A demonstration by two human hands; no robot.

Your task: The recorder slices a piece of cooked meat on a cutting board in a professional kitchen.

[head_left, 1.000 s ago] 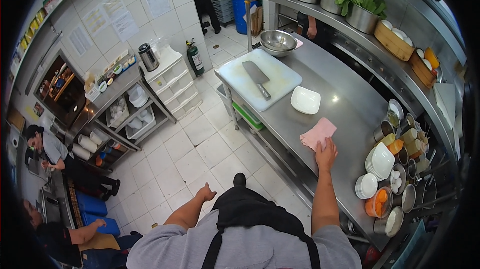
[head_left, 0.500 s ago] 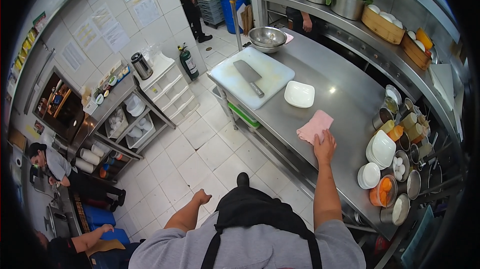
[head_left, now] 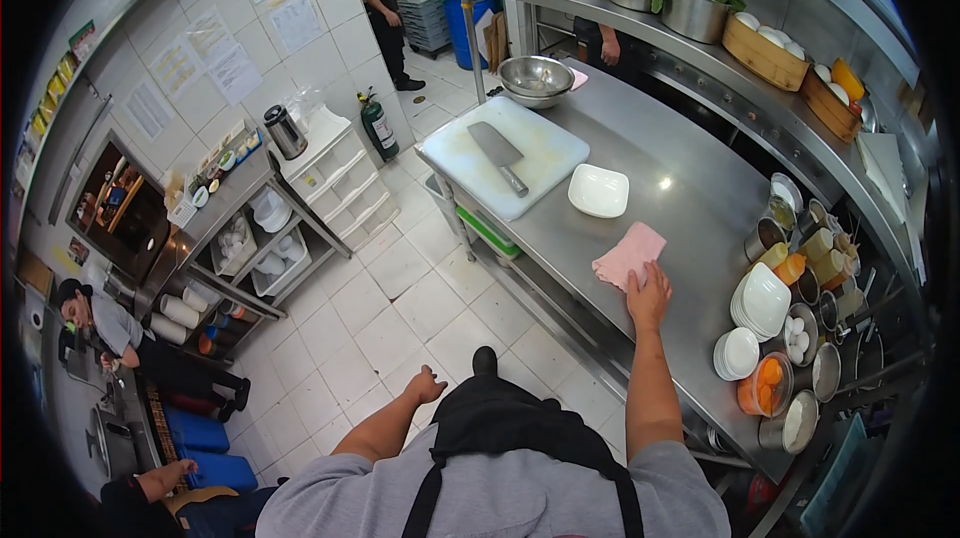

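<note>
My right hand [head_left: 650,295] grips the near right edge of a folded pink cloth [head_left: 628,256] lying on the steel table [head_left: 690,218]. Its thumb and fingers lie on either side of the cloth's corner. Over the floor, left of my black apron, hangs my left hand [head_left: 427,384], its fingers curled in with nothing visible in them. A square white bowl [head_left: 599,190] sits just beyond the cloth. Farther left, a cleaver [head_left: 497,151] rests on a white cutting board [head_left: 460,160], its handle pointing toward me.
Steel mixing bowls [head_left: 536,78] stand at the table's far end. Stacked white dishes [head_left: 762,298], squeeze bottles [head_left: 790,268] and an orange-filled tub [head_left: 765,385] crowd the right side. A shelf [head_left: 640,10] with pots runs above. Co-workers stand at the left and far back.
My left hand has swung slightly right, toward my apron. My right hand and the cloth are nearly where they were. The lower-left co-worker's arm has drawn left and down.
</note>
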